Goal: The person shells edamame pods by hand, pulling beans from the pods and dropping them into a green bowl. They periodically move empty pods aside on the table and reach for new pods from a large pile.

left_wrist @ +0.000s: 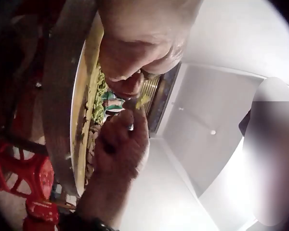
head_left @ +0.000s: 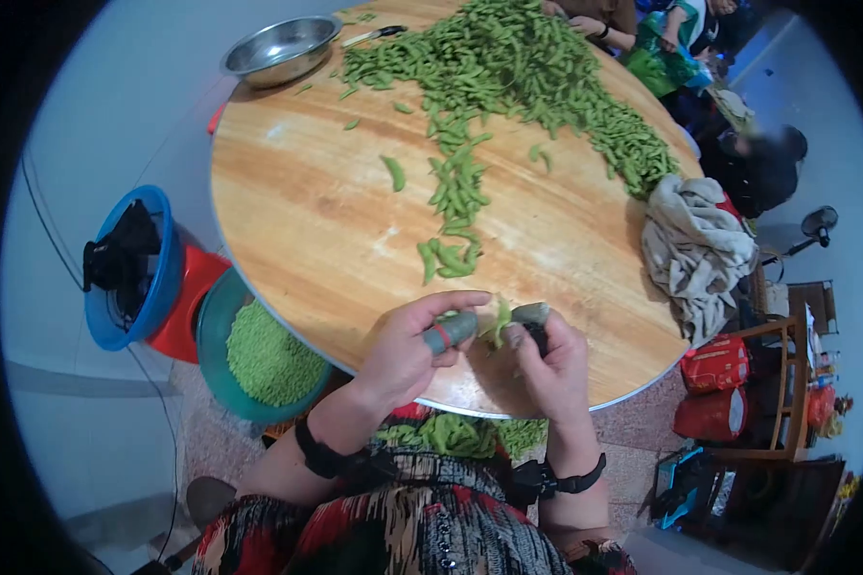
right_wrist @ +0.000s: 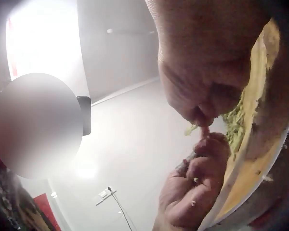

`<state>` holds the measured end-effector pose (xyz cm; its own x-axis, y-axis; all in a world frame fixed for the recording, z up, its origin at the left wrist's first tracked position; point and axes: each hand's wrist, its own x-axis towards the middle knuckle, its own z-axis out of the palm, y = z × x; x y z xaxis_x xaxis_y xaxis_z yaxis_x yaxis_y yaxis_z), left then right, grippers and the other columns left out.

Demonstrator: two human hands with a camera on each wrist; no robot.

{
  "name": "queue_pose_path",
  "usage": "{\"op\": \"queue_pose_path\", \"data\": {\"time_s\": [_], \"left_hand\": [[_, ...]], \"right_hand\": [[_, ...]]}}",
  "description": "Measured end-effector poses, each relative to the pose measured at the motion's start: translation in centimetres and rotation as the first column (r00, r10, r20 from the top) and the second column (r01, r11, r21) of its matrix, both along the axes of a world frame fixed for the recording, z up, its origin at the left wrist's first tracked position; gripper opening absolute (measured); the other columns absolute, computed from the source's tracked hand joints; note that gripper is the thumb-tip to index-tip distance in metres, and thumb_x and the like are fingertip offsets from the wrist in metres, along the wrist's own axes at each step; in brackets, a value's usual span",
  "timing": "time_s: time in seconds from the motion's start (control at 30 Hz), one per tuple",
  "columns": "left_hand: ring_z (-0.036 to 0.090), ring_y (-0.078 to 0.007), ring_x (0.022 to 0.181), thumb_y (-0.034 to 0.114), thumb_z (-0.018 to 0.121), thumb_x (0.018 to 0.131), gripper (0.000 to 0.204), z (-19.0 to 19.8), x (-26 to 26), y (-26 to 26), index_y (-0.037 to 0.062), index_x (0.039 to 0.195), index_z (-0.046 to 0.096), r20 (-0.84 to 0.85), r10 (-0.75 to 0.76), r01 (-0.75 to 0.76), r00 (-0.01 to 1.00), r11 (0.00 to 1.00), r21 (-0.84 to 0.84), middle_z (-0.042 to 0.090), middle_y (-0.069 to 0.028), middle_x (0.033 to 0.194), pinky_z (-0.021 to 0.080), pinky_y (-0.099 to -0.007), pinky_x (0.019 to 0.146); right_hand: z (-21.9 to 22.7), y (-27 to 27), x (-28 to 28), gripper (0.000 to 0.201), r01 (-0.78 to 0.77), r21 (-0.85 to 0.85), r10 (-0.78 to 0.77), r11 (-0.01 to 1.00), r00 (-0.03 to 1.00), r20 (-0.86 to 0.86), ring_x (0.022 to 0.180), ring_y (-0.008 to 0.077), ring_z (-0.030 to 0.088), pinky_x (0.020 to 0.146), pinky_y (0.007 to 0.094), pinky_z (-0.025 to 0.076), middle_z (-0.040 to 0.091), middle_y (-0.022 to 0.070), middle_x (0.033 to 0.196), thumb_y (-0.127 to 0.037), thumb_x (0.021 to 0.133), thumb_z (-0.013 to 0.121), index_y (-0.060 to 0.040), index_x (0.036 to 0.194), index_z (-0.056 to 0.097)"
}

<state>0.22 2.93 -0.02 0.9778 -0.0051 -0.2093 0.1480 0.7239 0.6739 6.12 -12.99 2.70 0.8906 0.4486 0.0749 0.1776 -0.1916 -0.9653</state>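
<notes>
Above the near edge of the round wooden table (head_left: 297, 220), both hands are close together. The right hand (head_left: 558, 369) pinches a pale green pod (head_left: 501, 321) between its thumb and a finger with a dark grey cover. My left hand (head_left: 398, 350) has curled fingers, a grey cover with a red band on one digit, and a bit of green pod (head_left: 445, 315) held under the forefinger. In the right wrist view the left hand (right_wrist: 195, 178) nearly meets the right hand (right_wrist: 207, 77) beside the pod (right_wrist: 190, 129). Loose pods (head_left: 448, 257) lie just beyond the fingers.
A large heap of pods (head_left: 508, 67) covers the far side, by a steel bowl (head_left: 283, 50) and a knife (head_left: 374, 35). A crumpled cloth (head_left: 698, 244) lies at the right edge. Shelled beans fill a green basin (head_left: 222, 383) at lower left. Other people sit across the table.
</notes>
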Motion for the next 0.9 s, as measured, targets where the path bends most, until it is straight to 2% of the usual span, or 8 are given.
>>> {"op": "queue_pose_path", "data": {"time_s": [0.1, 0.3, 0.43, 0.6, 0.7, 0.73, 0.83, 0.9], "left_hand": [[0.048, -0.0029, 0.066, 0.0, 0.055, 0.083, 0.021, 0.2, -0.2, -0.1, 0.0042, 0.103, 0.057, 0.009, 0.021, -0.022, 1.0, 0.998, 0.06, 0.059, -0.0029, 0.089, 0.031, -0.0133, 0.048], [0.051, -0.0044, 0.068, -0.005, 0.057, 0.076, 0.014, -0.2, 0.0, -0.2, 0.0058, 0.085, 0.059, 0.064, 0.121, -0.131, 0.991, 0.974, 0.183, 0.057, -0.0013, 0.087, 0.034, -0.0137, 0.048], [0.051, -0.0046, 0.069, -0.004, 0.057, 0.076, 0.011, 0.3, 0.0, -0.6, 0.0046, 0.084, 0.059, 0.099, 0.144, -0.164, 0.985, 0.957, 0.239, 0.055, -0.0012, 0.085, 0.035, -0.0143, 0.05], [0.048, -0.0033, 0.066, -0.001, 0.056, 0.08, 0.008, -1.0, 0.1, 0.4, 0.0037, 0.086, 0.059, 0.253, -0.108, 0.123, 0.961, 0.991, -0.046, 0.058, -0.0018, 0.083, 0.036, -0.016, 0.056], [0.048, -0.0032, 0.065, 0.004, 0.057, 0.081, 0.007, -1.1, 0.1, 0.4, 0.0042, 0.089, 0.058, 0.326, -0.156, 0.217, 0.932, 0.963, -0.16, 0.058, -0.0022, 0.085, 0.036, -0.0157, 0.055], [0.048, -0.0032, 0.065, 0.004, 0.057, 0.081, 0.007, -0.9, 0.0, 0.3, 0.0042, 0.089, 0.058, 0.323, -0.158, 0.218, 0.933, 0.963, -0.159, 0.058, -0.0022, 0.085, 0.036, -0.0157, 0.055], [0.048, -0.0039, 0.066, 0.003, 0.059, 0.081, 0.009, -0.1, 0.2, -0.6, 0.0045, 0.09, 0.057, 0.096, -0.056, 0.068, 0.994, 0.989, -0.133, 0.057, -0.0017, 0.086, 0.038, -0.0159, 0.057], [0.05, -0.0051, 0.068, 0.001, 0.061, 0.079, 0.014, -0.5, 0.6, -1.2, 0.0023, 0.091, 0.054, 0.211, 0.103, -0.18, 0.972, 0.905, 0.386, 0.055, -0.0013, 0.082, 0.039, -0.0174, 0.059]], "right_hand": [[0.5, 0.1, 0.0, 0.009, -0.137, -0.166, 0.166, 0.976, 0.971, 0.17, 0.053, 0.0103, 0.049, 0.051, 0.027, 0.042, 0.054, 0.007, 0.06, -0.008, 0.08, 0.06, 0.0005, 0.08, 0.057], [1.7, -0.3, 0.0, 0.016, -0.378, -0.007, 0.359, 0.926, 0.885, -0.295, 0.053, 0.0075, 0.045, 0.05, 0.0232, 0.038, 0.053, -0.0011, 0.064, -0.017, 0.091, 0.047, -0.0018, 0.088, 0.052], [0.5, -0.3, 0.2, 0.018, -0.381, -0.045, 0.368, 0.924, 0.914, -0.172, 0.05, 0.0037, 0.04, 0.045, 0.0198, 0.033, 0.05, -0.0046, 0.064, -0.018, 0.094, 0.042, -0.0041, 0.088, 0.052], [1.1, -0.8, -0.1, 0.015, -0.231, 0.481, 0.528, 0.846, 0.494, -0.691, 0.044, 0.0007, 0.033, 0.04, 0.0162, 0.026, 0.048, -0.0038, 0.062, -0.016, 0.095, 0.042, -0.006, 0.089, 0.052], [0.3, -0.9, -0.3, 0.013, -0.178, 0.607, 0.619, 0.774, 0.412, -0.669, 0.043, 0.001, 0.032, 0.039, 0.0162, 0.025, 0.049, -0.0028, 0.062, -0.016, 0.094, 0.043, -0.0056, 0.092, 0.052], [0.1, -0.8, -0.3, 0.013, -0.175, 0.608, 0.619, 0.774, 0.411, -0.669, 0.043, 0.001, 0.032, 0.039, 0.0162, 0.025, 0.049, -0.0028, 0.062, -0.016, 0.094, 0.043, -0.0056, 0.092, 0.052], [-1.2, -0.2, -0.1, 0.012, -0.266, 0.2, 0.326, 0.943, 0.863, -0.387, 0.045, 0.0026, 0.04, 0.042, 0.016, 0.03, 0.053, -0.0029, 0.063, -0.011, 0.091, 0.044, -0.0037, 0.087, 0.053], [-0.9, -0.2, 0.0, 0.013, -0.274, -0.041, 0.268, 0.961, 0.957, -0.115, 0.046, 0.0026, 0.041, 0.042, 0.0158, 0.031, 0.053, -0.003, 0.063, -0.01, 0.091, 0.043, -0.0035, 0.087, 0.053]]}}
